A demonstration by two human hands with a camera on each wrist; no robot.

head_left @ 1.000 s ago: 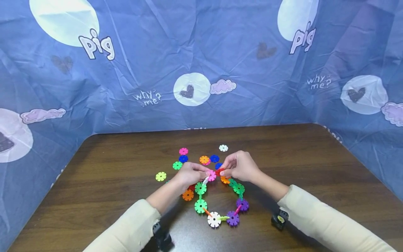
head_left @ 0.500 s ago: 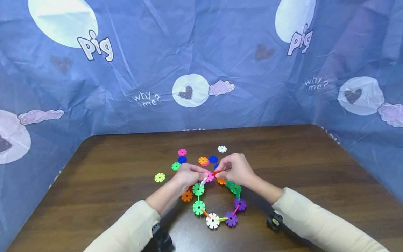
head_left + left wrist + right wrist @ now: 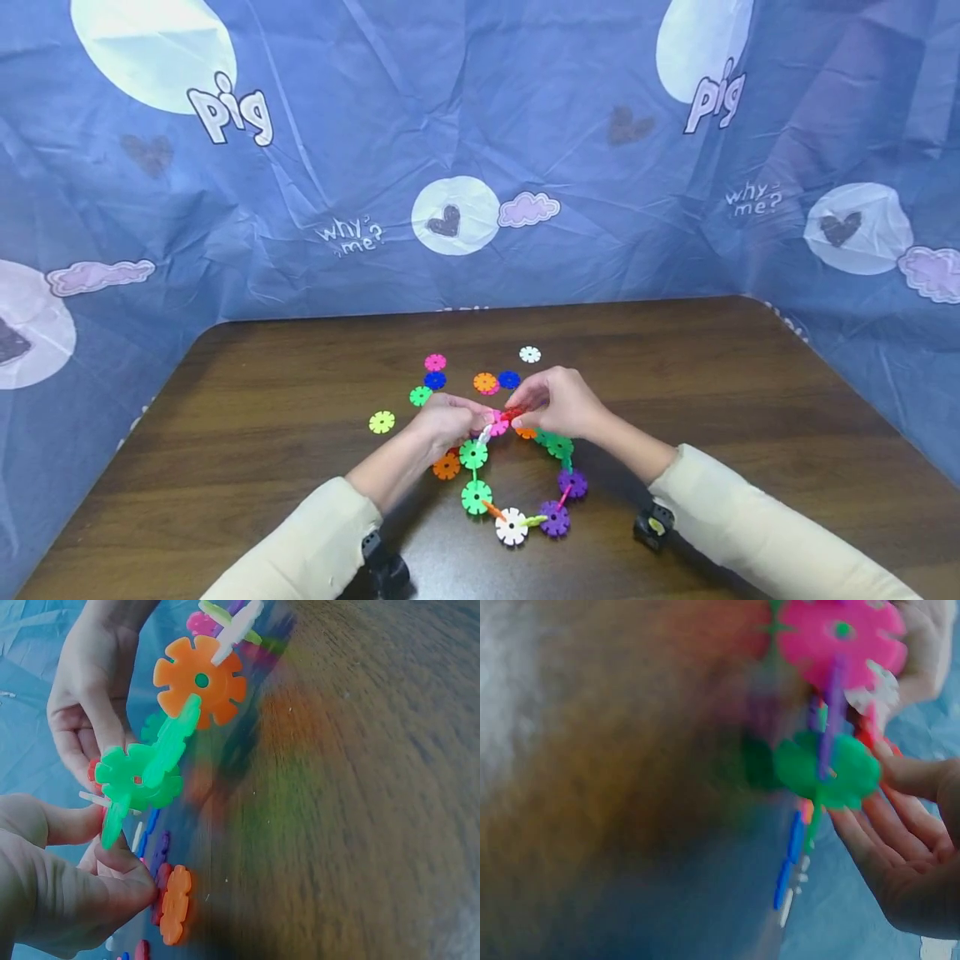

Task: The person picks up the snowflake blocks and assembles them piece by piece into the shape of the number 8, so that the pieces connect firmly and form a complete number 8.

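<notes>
Together, a person's left hand (image 3: 447, 419) pinches a pink disc (image 3: 498, 427) and the right hand (image 3: 564, 404) grips a red disc (image 3: 512, 413) beside it, along the far side of a disc loop (image 3: 476, 497) at a table (image 3: 262, 467).

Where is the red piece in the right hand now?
In the head view, the red piece is just right of centre, pinched by the right hand, beside the pink disc that the left hand holds, at the far side of the ring.

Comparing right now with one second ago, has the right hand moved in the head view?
Yes, slightly. Judged against the loose white disc, the right hand has shifted to the left and a little nearer the person.
</notes>
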